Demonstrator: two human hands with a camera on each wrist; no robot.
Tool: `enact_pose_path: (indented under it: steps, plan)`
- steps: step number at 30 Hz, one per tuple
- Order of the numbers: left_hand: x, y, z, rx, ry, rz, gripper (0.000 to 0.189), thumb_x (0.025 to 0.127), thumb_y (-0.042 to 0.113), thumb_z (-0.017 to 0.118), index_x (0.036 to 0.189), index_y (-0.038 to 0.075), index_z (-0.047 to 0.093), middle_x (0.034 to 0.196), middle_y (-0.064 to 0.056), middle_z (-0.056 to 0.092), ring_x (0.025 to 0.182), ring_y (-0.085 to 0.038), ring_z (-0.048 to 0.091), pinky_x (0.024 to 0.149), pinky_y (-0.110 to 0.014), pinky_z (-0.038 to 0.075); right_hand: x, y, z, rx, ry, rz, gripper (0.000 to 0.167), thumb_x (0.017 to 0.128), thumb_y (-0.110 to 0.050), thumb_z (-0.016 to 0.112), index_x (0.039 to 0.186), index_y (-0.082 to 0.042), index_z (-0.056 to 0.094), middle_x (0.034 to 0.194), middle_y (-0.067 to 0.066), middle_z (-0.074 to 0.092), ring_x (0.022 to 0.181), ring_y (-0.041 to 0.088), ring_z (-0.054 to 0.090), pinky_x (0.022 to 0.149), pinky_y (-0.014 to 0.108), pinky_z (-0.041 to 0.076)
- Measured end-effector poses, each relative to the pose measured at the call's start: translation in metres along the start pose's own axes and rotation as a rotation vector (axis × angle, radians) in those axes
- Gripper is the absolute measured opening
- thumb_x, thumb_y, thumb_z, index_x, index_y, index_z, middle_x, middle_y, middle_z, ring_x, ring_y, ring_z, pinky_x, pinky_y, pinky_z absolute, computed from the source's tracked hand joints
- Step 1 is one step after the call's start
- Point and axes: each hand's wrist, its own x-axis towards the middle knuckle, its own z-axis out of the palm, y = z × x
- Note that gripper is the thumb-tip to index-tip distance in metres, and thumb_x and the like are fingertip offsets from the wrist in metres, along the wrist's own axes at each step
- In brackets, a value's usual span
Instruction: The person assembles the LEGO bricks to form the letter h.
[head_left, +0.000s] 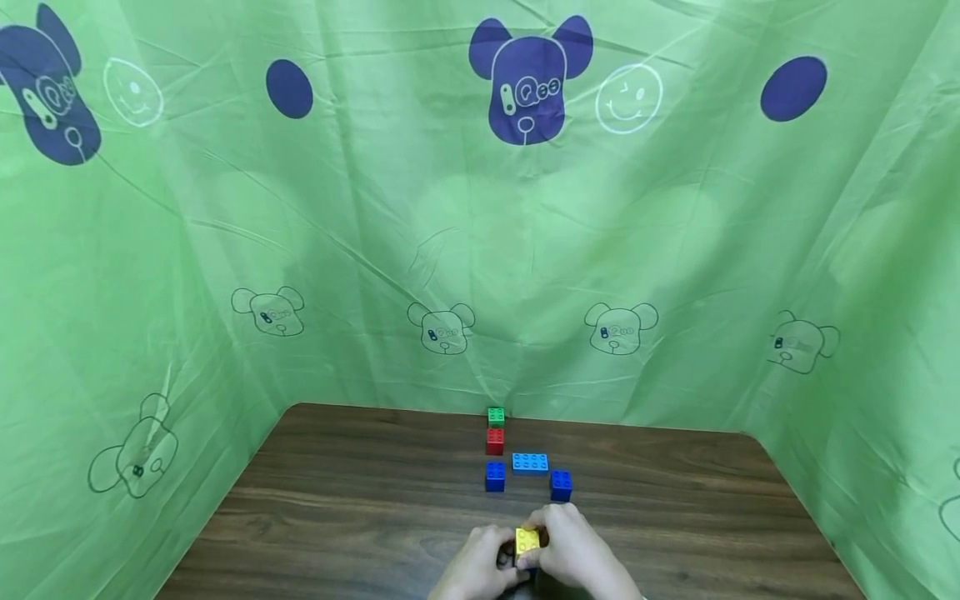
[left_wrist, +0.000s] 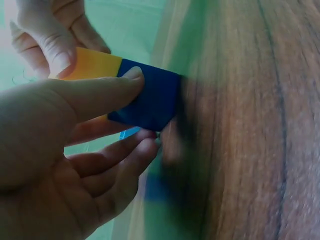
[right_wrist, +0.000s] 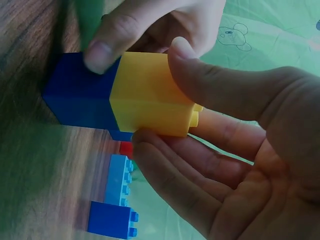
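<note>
Between the two hands, near the front of the wooden table, a yellow toy brick (right_wrist: 145,92) sits flush on a dark blue toy brick (right_wrist: 82,90). My left hand (head_left: 480,560) pinches the dark blue brick, its thumb flat along one side in the left wrist view. The right hand (head_left: 568,543) grips the yellow brick from above, with thumb and fingers on opposite sides. Yellow studs show at the top in the right wrist view. Whether the blue brick touches the table is hard to tell.
Beyond the hands stand a blue brick (head_left: 495,477), another blue brick (head_left: 561,486) and a longer light blue brick (head_left: 530,463). A red brick (head_left: 495,442) and a green brick (head_left: 496,417) lie farther back on the table (head_left: 337,492), by the green cloth (head_left: 360,250).
</note>
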Motion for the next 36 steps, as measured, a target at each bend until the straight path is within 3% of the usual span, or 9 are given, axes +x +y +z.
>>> enact_pose_path:
  steps: [6, 13, 18, 21, 24, 28, 31, 36]
  plan:
    - [-0.001, -0.001, -0.002, -0.082, -0.015, 0.04, 0.015, 0.086, 0.014, 0.081, 0.094, 0.012, 0.069, 0.079, 0.011, 0.063, 0.071, 0.003, 0.056, 0.063, -0.017, 0.048, -0.001, 0.007, 0.003, 0.011, 0.013, -0.048, 0.032, 0.079, -0.028, 0.088, 0.101, -0.007, 0.078, 0.088, -0.006, 0.07, 0.075, 0.001, 0.056, 0.061, 0.021, 0.047]
    - [-0.005, -0.001, -0.005, -0.167, -0.047, 0.009, 0.013, 0.087, 0.009, 0.078, 0.096, 0.01, 0.069, 0.084, 0.008, 0.068, 0.073, 0.003, 0.06, 0.065, -0.017, 0.052, -0.004, 0.007, 0.007, 0.017, -0.004, -0.058, 0.034, 0.082, -0.033, 0.085, 0.104, -0.008, 0.078, 0.088, -0.01, 0.068, 0.079, 0.002, 0.052, 0.063, 0.022, 0.045]
    - [-0.014, 0.0, -0.02, -0.13, -0.083, 0.009, 0.017, 0.085, 0.008, 0.081, 0.096, 0.01, 0.068, 0.082, 0.009, 0.066, 0.072, 0.002, 0.058, 0.065, -0.019, 0.05, -0.004, 0.008, 0.005, 0.044, 0.02, -0.133, 0.051, 0.091, -0.048, 0.073, 0.117, -0.003, 0.074, 0.098, -0.001, 0.074, 0.081, 0.002, 0.06, 0.066, 0.022, 0.051]
    - [-0.022, -0.003, -0.036, -0.115, -0.086, -0.014, 0.021, 0.083, 0.007, 0.082, 0.099, 0.01, 0.068, 0.084, 0.01, 0.066, 0.074, 0.0, 0.059, 0.068, -0.02, 0.051, -0.001, 0.01, -0.001, -0.017, 0.11, -0.131, 0.061, 0.096, -0.056, 0.062, 0.123, -0.003, 0.07, 0.108, 0.006, 0.074, 0.09, 0.01, 0.067, 0.074, 0.029, 0.056]
    - [-0.033, -0.011, -0.055, -0.094, -0.05, -0.004, 0.025, 0.083, 0.008, 0.081, 0.105, 0.01, 0.069, 0.09, 0.009, 0.067, 0.081, -0.002, 0.062, 0.072, -0.022, 0.054, 0.002, 0.015, -0.008, -0.124, 0.227, -0.109, 0.061, 0.096, -0.059, 0.06, 0.121, -0.005, 0.071, 0.112, 0.008, 0.073, 0.099, 0.019, 0.07, 0.082, 0.037, 0.058]
    - [-0.048, -0.024, -0.08, -0.032, 0.039, 0.058, 0.026, 0.085, 0.011, 0.08, 0.108, 0.013, 0.067, 0.097, 0.006, 0.07, 0.088, -0.005, 0.065, 0.076, -0.026, 0.055, 0.009, 0.025, -0.017, -0.245, 0.351, -0.077, 0.045, 0.092, -0.045, 0.073, 0.115, -0.006, 0.074, 0.11, 0.007, 0.073, 0.102, 0.025, 0.07, 0.086, 0.042, 0.058]
    - [-0.054, -0.034, -0.095, 0.008, 0.094, 0.049, 0.027, 0.087, 0.015, 0.079, 0.111, 0.016, 0.067, 0.101, 0.006, 0.07, 0.092, -0.007, 0.065, 0.079, -0.028, 0.055, 0.014, 0.033, -0.022, -0.299, 0.4, -0.046, 0.035, 0.087, -0.031, 0.081, 0.111, -0.005, 0.075, 0.107, 0.007, 0.073, 0.099, 0.023, 0.071, 0.085, 0.041, 0.059]
    - [-0.056, -0.05, -0.114, 0.039, 0.201, -0.002, 0.029, 0.086, 0.011, 0.08, 0.112, 0.013, 0.067, 0.102, 0.002, 0.072, 0.094, -0.016, 0.069, 0.08, -0.032, 0.058, 0.02, 0.041, -0.027, -0.323, 0.41, -0.016, 0.034, 0.084, -0.021, 0.083, 0.111, -0.001, 0.074, 0.106, 0.011, 0.071, 0.088, 0.021, 0.069, 0.077, 0.039, 0.058]
